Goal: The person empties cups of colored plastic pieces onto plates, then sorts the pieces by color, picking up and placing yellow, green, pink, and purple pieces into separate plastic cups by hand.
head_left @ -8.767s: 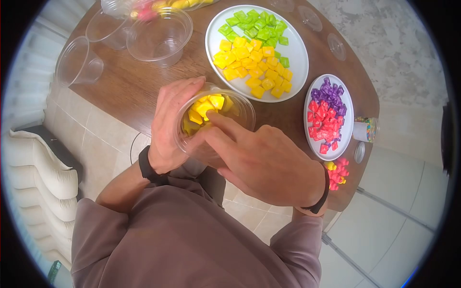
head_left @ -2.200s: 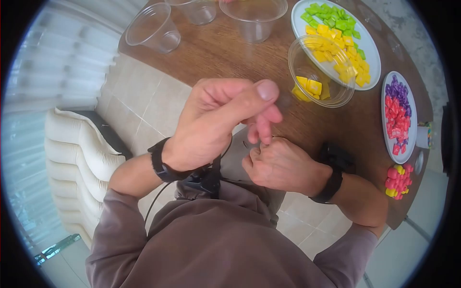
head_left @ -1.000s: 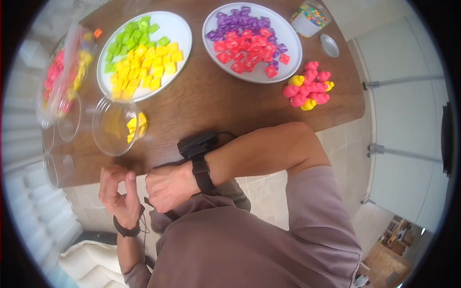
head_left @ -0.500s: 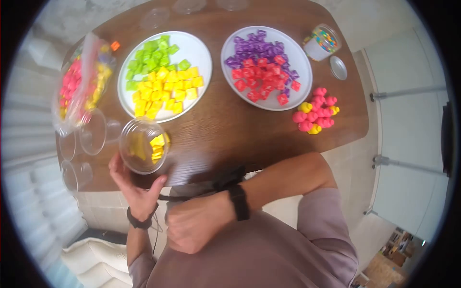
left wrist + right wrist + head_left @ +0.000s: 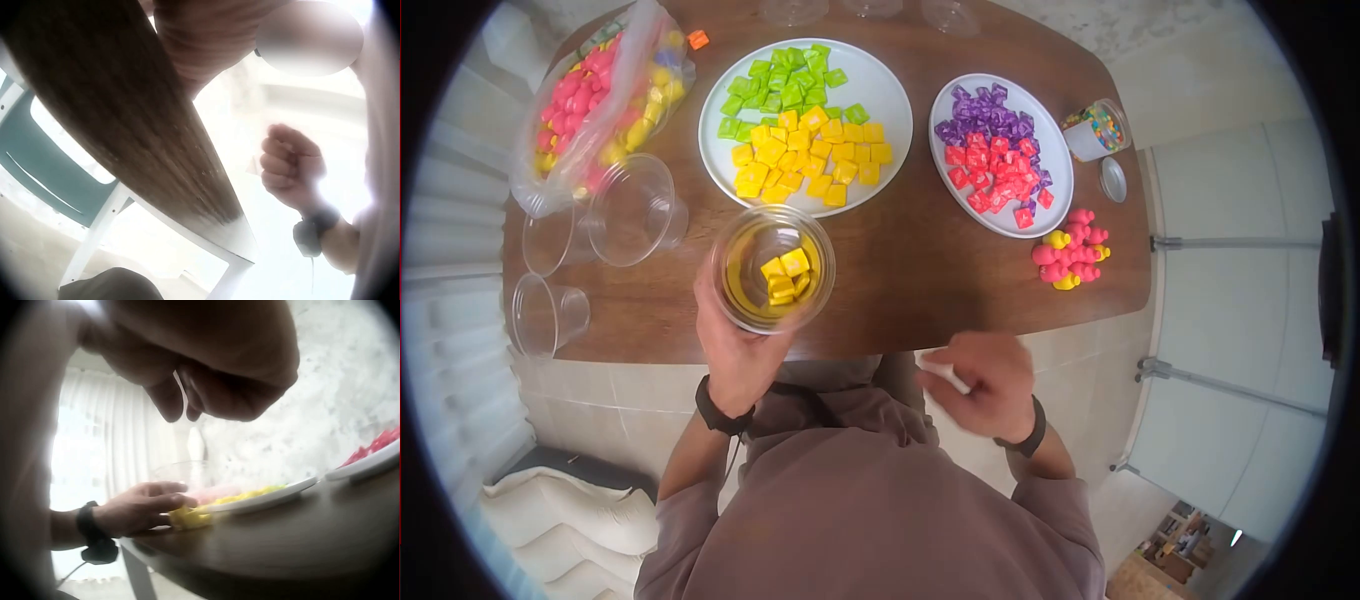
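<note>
My left hand [image 5: 743, 362] holds a clear plastic cup [image 5: 825, 290] near the table's front edge, fingers round its side. Several yellow wrapped candies [image 5: 786, 275] lie in the bottom of the cup. The right wrist view also shows that left hand [image 5: 140, 509] against the cup. My right hand [image 5: 988, 382] is in the air just off the front edge, fingers curled in, with nothing seen in it. From the left wrist view this right hand [image 5: 289, 165] looks like a fist. Behind the cup stands a white plate [image 5: 890, 95] of green and yellow candies.
A second white plate [image 5: 1055, 130] carries purple and red candies. Right of it are pink and yellow rubber ducks [image 5: 1072, 255], a jar [image 5: 1090, 133] and its lid [image 5: 1112, 180]. Clear cups [image 5: 632, 215] and a bag of ducks [image 5: 590, 110] stand on the left of the table [image 5: 940, 290].
The left hand has come up from below the table edge to the cup and now grips it. My right hand has moved away to the right, off the left wrist.
</note>
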The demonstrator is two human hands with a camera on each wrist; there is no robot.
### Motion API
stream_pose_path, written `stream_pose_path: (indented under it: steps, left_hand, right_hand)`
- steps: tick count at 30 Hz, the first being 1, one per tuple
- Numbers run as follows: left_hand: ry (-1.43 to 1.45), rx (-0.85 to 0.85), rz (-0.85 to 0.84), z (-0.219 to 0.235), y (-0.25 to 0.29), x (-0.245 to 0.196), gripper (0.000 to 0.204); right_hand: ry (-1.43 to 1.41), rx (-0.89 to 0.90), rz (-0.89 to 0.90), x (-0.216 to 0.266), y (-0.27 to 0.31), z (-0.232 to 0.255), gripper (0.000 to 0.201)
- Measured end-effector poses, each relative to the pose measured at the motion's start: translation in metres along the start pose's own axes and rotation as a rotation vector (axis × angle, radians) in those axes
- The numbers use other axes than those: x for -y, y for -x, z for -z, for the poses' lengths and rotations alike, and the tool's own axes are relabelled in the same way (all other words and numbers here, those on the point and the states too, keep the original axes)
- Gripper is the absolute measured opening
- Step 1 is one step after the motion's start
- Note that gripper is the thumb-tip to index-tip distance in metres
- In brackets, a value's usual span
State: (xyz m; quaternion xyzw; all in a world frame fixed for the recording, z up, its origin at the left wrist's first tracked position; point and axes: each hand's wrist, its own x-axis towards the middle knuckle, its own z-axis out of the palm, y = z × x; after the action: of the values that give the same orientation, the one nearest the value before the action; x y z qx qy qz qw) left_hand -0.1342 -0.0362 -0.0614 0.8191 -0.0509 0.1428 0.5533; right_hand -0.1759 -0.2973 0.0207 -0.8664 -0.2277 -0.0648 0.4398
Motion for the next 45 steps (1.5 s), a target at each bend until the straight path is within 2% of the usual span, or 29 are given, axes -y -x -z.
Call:
stream_pose_path:
  steps: [1,3,6,7,8,10,12,14,15,16,18,20,22,23,25,26,28,30,32,33,34,36,37,45]
  left_hand:
    - [0.013,0.008,-0.002,0.002,0.002,0.0,0.098]
    - [0.092,0.1,-0.017,0.008,0.002,0.0,0.097]
    - [0.15,0.208,-0.023,0.015,-0.003,0.01,0.098]
    - [0.229,0.237,0.054,0.017,-0.005,0.006,0.096]
    - [0.24,0.254,0.042,0.016,-0.004,0.005,0.096]
    - [0.123,0.23,0.033,0.014,0.0,0.004,0.092]
    - [0.114,0.265,0.009,0.016,-0.002,0.003,0.091]
    - [0.103,0.302,-0.019,0.017,-0.004,0.004,0.089]
    - [0.093,0.278,-0.02,0.016,-0.004,0.006,0.088]
    - [0.082,0.257,-0.02,0.016,-0.003,0.008,0.087]
    - [0.061,0.297,-0.026,0.02,-0.006,0.006,0.088]
    - [0.056,0.353,-0.05,0.024,-0.006,0.005,0.088]
    - [0.022,0.355,-0.007,0.023,-0.005,0.01,0.087]
    - [0.068,0.411,-0.049,0.02,-0.003,0.013,0.087]
    - [0.133,0.277,-0.024,0.016,-0.001,0.021,0.086]
    - [0.169,0.326,-0.053,0.016,0.0,0.024,0.086]
    - [-0.027,0.276,-0.106,0.02,-0.001,0.028,0.084]
    - [0.007,0.324,-0.12,0.021,-0.002,0.024,0.082]
    - [0.121,0.297,0.006,0.015,-0.002,0.012,0.08]
    - [0.073,0.369,0.113,0.018,-0.006,0.002,0.081]
    - [0.092,0.406,0.1,0.019,-0.007,0.012,0.081]
    - [0.002,0.571,0.034,0.025,-0.009,0.042,0.113]
    - [0.037,0.395,-0.034,0.018,-0.009,0.028,0.113]
    - [0.164,0.35,-0.216,-0.029,-0.013,-0.023,0.08]
  right_hand:
    - [0.012,-0.004,-0.008,0.0,-0.001,0.002,0.027]
    - [0.126,-0.093,-0.218,-0.004,-0.011,0.005,0.029]
    - [0.323,-0.088,-0.18,-0.002,-0.045,0.012,0.028]
    - [0.336,-0.104,-0.194,-0.002,-0.055,0.013,0.028]
    - [0.322,-0.064,-0.231,-0.003,-0.067,0.012,0.029]
    - [0.32,-0.045,-0.278,-0.008,-0.089,0.008,0.029]
    - [0.372,0.039,-0.17,-0.02,-0.109,0.001,0.031]
    - [0.425,0.035,-0.122,-0.033,-0.122,-0.009,0.032]
    - [0.462,0.05,-0.065,-0.038,-0.128,-0.014,0.033]
    - [0.477,0.03,-0.082,-0.042,-0.135,-0.017,0.033]
    - [0.503,0.16,-0.076,-0.048,-0.149,-0.024,0.043]
    - [0.582,0.236,-0.019,-0.055,-0.162,-0.032,0.041]
    - [0.582,0.217,0.051,-0.071,-0.174,-0.045,0.033]
    - [0.607,0.214,0.049,-0.072,-0.181,-0.049,0.026]
    - [0.654,0.186,0.062,-0.079,-0.193,-0.061,0.016]
    - [0.675,0.162,0.084,-0.083,-0.197,-0.069,0.013]
    - [0.703,0.077,0.18,-0.087,-0.198,-0.077,0.012]
    - [0.711,0.096,0.177,-0.094,-0.2,-0.086,0.013]
    - [0.727,0.097,0.178,-0.091,-0.198,-0.086,0.014]
    - [0.754,0.086,0.141,-0.091,-0.197,-0.086,0.014]
    - [0.748,0.085,0.164,-0.092,-0.197,-0.087,0.014]
    - [0.755,0.079,0.167,-0.095,-0.197,-0.089,0.015]
    - [0.759,0.099,0.162,-0.098,-0.198,-0.089,0.015]
    - [0.707,0.19,0.095,-0.097,-0.193,-0.075,0.019]
